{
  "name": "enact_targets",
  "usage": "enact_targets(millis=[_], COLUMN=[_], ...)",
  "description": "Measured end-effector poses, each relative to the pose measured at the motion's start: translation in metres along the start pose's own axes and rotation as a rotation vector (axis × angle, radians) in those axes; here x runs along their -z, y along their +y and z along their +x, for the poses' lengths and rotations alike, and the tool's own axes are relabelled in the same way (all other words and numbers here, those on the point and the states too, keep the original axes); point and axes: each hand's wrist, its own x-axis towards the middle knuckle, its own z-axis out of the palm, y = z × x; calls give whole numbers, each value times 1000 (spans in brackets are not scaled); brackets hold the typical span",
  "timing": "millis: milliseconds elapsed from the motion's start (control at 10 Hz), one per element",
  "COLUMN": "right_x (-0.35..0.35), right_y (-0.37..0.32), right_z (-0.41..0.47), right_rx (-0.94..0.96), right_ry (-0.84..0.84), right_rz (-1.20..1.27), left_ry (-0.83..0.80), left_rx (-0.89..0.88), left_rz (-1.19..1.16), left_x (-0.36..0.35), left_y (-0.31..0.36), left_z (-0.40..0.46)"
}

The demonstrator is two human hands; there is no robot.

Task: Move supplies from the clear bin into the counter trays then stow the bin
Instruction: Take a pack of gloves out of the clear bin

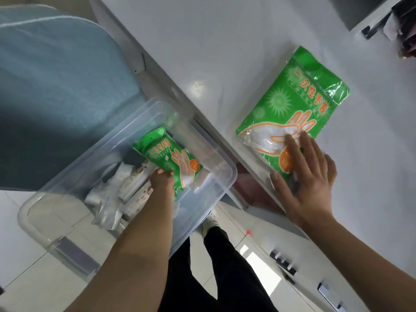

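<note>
Here both hands meet glove packs: left hand [162, 179] in the bin [126, 122], right hand [308, 174] on counter.

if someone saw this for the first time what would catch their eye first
The bright green glove packets stand out most: a large one lies flat on the white counter with the right hand resting open on its near end. A smaller one sits inside the clear bin, where the left hand grips it beside a heap of white wrapped packets.
</note>
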Motion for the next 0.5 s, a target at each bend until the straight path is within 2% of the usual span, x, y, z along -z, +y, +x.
enact_targets(millis=[100,200,300,400,500], right_x=[0,2,5,9,11], right_y=[0,-1,-3,-6,-5], right_z=[-1,-1,-1,0,-1], right_rx=[-3,-17,-30,-58,-72], right_ry=[10,-1,-31,-48,-62], right_rz=[-4,-13,-21,6,45], left_ry=[-2,22,67,28,33], left_rx=[-28,6,-38,-105,-161], left_rz=[32,-75,-60,-44,-132], left_x=[-2,4,17,41,63], left_y=[-5,3,3,2,6], left_z=[5,-11,-32,-69,-119])
